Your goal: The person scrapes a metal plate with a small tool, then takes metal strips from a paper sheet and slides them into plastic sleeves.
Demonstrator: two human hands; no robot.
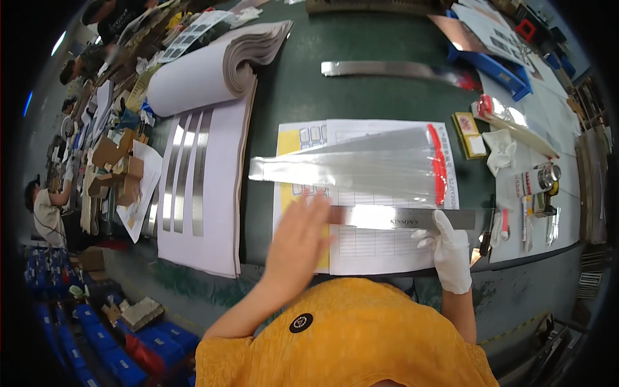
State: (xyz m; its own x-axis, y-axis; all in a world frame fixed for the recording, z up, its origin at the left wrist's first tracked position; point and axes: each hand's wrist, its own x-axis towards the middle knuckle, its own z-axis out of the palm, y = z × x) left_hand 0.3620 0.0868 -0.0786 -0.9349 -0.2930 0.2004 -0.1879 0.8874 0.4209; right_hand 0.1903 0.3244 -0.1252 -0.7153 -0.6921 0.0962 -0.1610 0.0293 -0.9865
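My right hand (451, 255), in a white glove, grips a flat metal strip (367, 217) near its right end, thumb on top. The strip has dark printed lettering and lies crosswise in front of me over white paper sheets (387, 248). Bare and slightly blurred, my left hand (298, 242) reaches to the strip's left end with its fingers stretched out; whether they touch it I cannot tell. Just beyond the strip, long clear plastic bags (361, 161) with red edges are fanned out over the papers. Another metal strip (393, 68) lies farther back on the green table.
On the left, several metal strips (200, 174) lie on white sheet stock (222, 213) with its far end rolled up. A yellow box (469, 135), a white cloth (500, 151), bottles (532, 180) and a blue tray (496, 71) are on the right. Other people are at the far left.
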